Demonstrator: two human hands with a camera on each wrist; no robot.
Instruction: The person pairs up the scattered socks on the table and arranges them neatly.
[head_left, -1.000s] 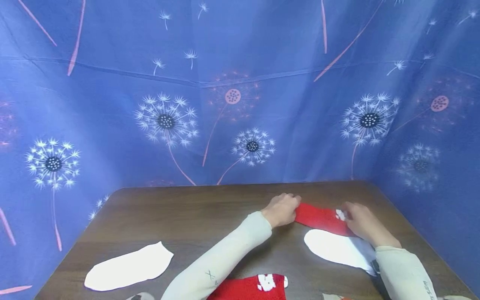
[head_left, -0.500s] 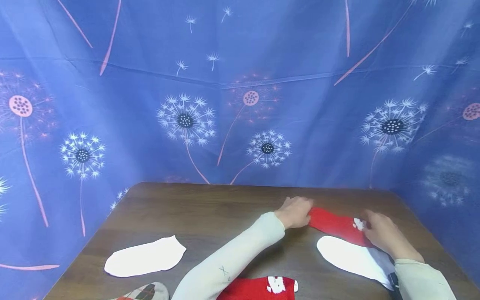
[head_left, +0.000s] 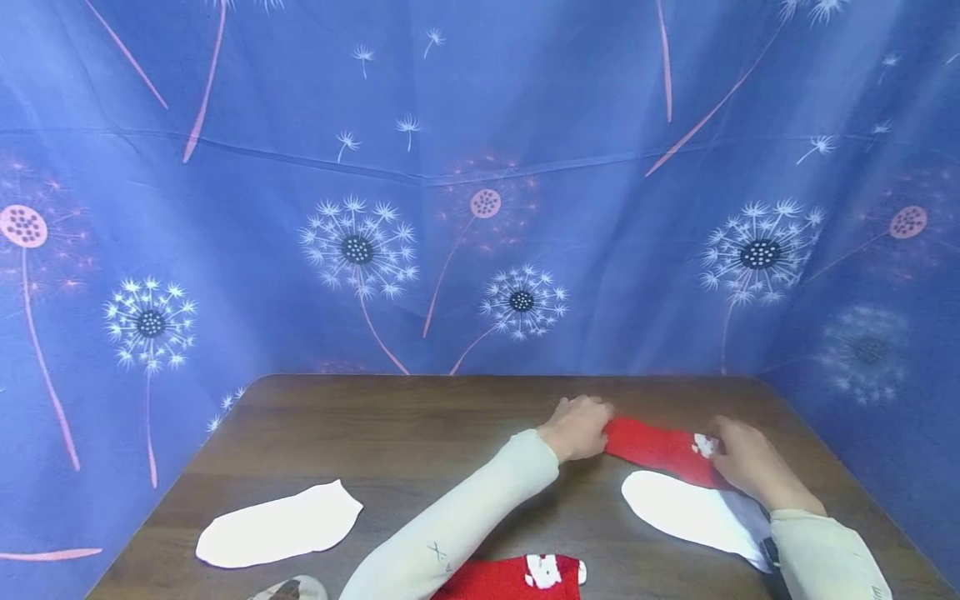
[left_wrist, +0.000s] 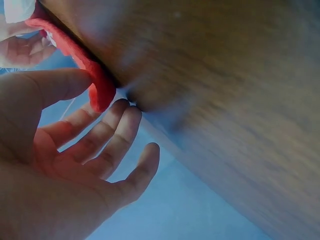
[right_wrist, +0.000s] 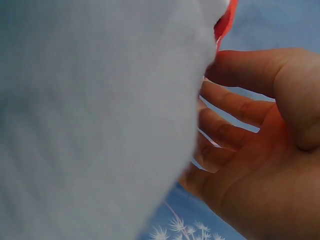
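A red sock (head_left: 652, 447) with a white animal figure lies flat towards the back right of the wooden table. My left hand (head_left: 579, 427) holds its left end; in the left wrist view the thumb and forefinger (left_wrist: 77, 120) lie on either side of it. At the figured end, my right hand (head_left: 759, 463) pinches the sock's edge, which is mostly hidden behind the white fabric (right_wrist: 100, 120) in the right wrist view. Just in front lies a white sock (head_left: 693, 508), partly covered by the right forearm.
A second red sock (head_left: 517, 578) with a white figure lies at the front, partly under the left sleeve. Another white sock (head_left: 277, 527) is at the left, with a patterned grey piece (head_left: 300, 587) at the bottom edge. A blue dandelion-print cloth (head_left: 450, 108) hangs behind the table (head_left: 360, 433).
The head view swings right, then slightly back. Both hands stay at the two ends of the red sock, which keeps its place beside the white one.
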